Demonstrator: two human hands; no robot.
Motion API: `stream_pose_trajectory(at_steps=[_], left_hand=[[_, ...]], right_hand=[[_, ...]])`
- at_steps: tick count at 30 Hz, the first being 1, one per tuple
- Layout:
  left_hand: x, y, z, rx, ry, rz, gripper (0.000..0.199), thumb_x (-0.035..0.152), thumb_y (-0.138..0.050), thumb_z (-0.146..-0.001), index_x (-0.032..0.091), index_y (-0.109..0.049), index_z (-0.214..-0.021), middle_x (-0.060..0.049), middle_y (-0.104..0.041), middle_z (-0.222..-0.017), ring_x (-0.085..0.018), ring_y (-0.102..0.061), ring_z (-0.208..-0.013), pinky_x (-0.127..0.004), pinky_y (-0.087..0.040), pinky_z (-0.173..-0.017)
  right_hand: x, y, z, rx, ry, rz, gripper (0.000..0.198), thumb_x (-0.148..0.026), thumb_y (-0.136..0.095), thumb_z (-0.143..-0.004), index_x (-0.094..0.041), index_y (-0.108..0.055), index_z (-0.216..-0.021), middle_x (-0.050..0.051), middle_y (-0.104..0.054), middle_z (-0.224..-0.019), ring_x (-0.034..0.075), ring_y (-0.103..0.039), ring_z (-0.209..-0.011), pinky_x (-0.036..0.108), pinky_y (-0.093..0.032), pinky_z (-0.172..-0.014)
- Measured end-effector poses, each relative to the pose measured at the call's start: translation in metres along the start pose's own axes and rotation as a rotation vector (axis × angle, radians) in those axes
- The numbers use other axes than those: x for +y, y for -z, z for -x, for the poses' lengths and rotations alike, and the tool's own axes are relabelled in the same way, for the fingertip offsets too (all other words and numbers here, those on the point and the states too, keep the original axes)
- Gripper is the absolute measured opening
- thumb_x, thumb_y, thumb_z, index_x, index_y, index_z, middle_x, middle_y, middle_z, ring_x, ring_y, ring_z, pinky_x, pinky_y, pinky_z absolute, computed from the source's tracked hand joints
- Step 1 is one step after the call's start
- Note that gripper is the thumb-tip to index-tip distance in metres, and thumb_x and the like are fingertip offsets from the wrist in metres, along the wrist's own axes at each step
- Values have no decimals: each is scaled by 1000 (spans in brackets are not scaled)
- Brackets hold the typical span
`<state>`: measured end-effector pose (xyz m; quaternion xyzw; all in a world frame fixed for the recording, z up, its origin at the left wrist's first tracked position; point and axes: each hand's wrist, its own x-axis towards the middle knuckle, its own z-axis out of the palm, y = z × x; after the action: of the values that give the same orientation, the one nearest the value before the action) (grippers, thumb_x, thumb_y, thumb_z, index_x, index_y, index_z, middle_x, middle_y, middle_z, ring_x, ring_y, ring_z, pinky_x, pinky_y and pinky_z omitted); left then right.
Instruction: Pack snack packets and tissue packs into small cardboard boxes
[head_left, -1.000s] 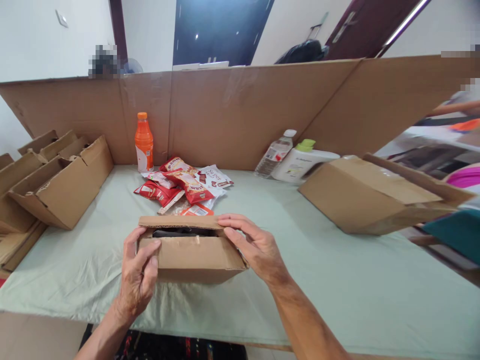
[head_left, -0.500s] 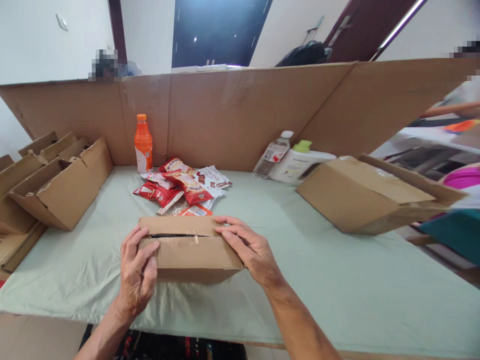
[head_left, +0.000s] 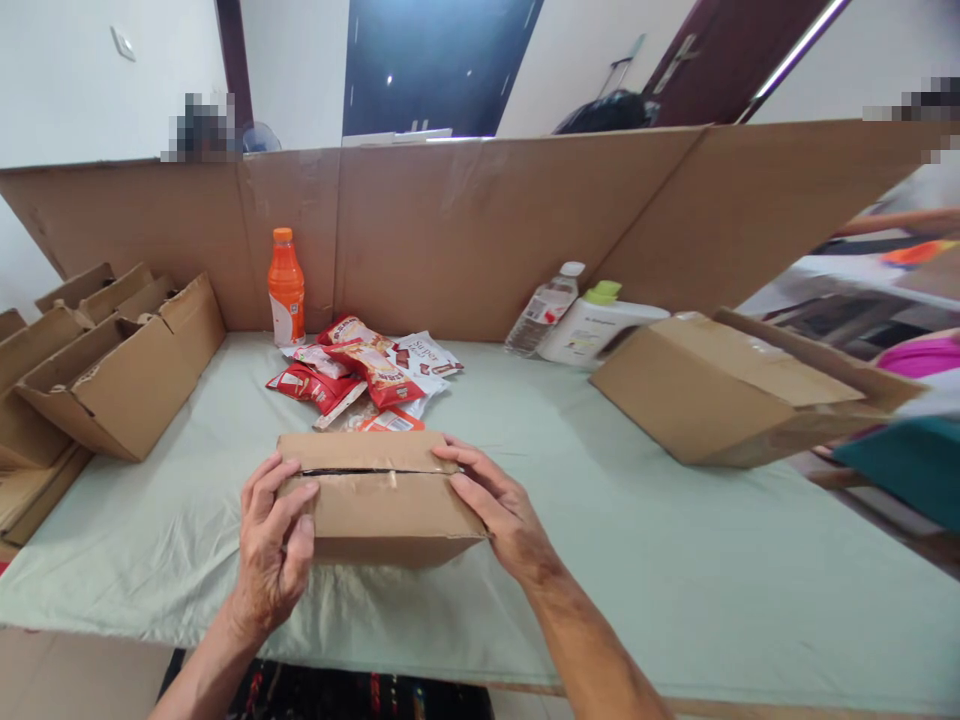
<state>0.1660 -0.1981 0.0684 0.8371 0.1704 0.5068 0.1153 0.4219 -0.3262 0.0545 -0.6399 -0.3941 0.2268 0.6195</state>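
Note:
A small cardboard box [head_left: 394, 505] rests near the table's front edge, its two top flaps folded in with a narrow dark gap between them. My left hand [head_left: 274, 535] grips the box's left end, fingertips on the flaps. At the right end, my right hand [head_left: 499, 505] holds the box with its fingers bent over the top edge and corner. Just behind the box lies a pile of snack packets [head_left: 375, 370], mostly red and white. What is inside the box is hidden.
An orange drink bottle [head_left: 286, 290] stands behind the packets. Several open cardboard boxes [head_left: 150, 380] sit at the left. To the right are a clear water bottle [head_left: 544, 310], a white green-capped jug [head_left: 596, 325] and a larger box [head_left: 720, 390]. A cardboard panel [head_left: 480, 230] closes off the back.
My right hand has shifted slightly to the right along the box's end, its fingers drawn back from the flaps. My left hand and the box stay in place.

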Motion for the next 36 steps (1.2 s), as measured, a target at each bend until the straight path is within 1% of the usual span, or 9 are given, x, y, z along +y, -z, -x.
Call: stream_pose_trajectory(at_steps=[6, 15, 19, 22, 26, 33, 36], left_hand=[[-3, 1, 1, -12, -16, 24, 29, 13, -46, -98, 22, -61, -122, -12, -59, -138, -30, -47, -139, -55, -49, -109], [-5, 5, 4, -43, -20, 33, 30, 17, -45, -100, 21, -59, -126, -13, -59, -139, -30, -47, -140, -54, -49, -110], [-6, 6, 3, -53, -17, 37, 30, 18, -46, -101, 22, -60, -126, -12, -59, -138, -30, -47, -141, -53, -50, -110], [-7, 6, 3, -62, -7, 31, 30, 18, -46, -101, 22, -61, -126, -12, -59, -139, -30, -47, -141, -53, -50, -109], [-8, 6, 3, -81, 2, 23, 31, 18, -46, -101, 23, -63, -126, -12, -59, -138, -30, -48, -139, -53, -51, -108], [-8, 7, 3, -77, 11, 26, 32, 19, -46, -101, 24, -63, -128, -12, -59, -139, -31, -48, -139, -54, -51, -108], [-8, 7, 4, -79, 11, 24, 31, 18, -46, -101, 23, -63, -126, -12, -59, -139, -30, -48, -140, -54, -51, -109]], right_hand=[[4, -2, -2, 13, -49, -71, 51, -72, -72, -76, -31, -79, -104, 7, -61, -148, 34, -56, -133, 43, -49, -103], [8, -1, 3, 28, -59, -89, 48, -69, -72, -77, -30, -79, -105, 8, -60, -148, 35, -53, -138, 44, -47, -107], [10, 1, 4, 18, -74, -80, 50, -69, -70, -78, -31, -78, -110, 6, -60, -149, 35, -45, -144, 47, -39, -116], [8, 1, 4, 10, -103, -97, 52, -70, -71, -75, -33, -78, -111, 4, -59, -150, 35, -42, -147, 48, -33, -121], [8, 1, 3, 6, -121, -118, 53, -71, -72, -74, -33, -78, -112, 3, -58, -151, 35, -42, -147, 48, -35, -120], [12, 0, 4, 11, -86, -97, 54, -72, -68, -78, -33, -77, -114, 3, -58, -151, 34, -41, -148, 49, -33, -121], [13, -1, 5, 23, -82, -119, 55, -72, -68, -78, -33, -77, -115, 3, -59, -151, 34, -44, -146, 48, -34, -121]])
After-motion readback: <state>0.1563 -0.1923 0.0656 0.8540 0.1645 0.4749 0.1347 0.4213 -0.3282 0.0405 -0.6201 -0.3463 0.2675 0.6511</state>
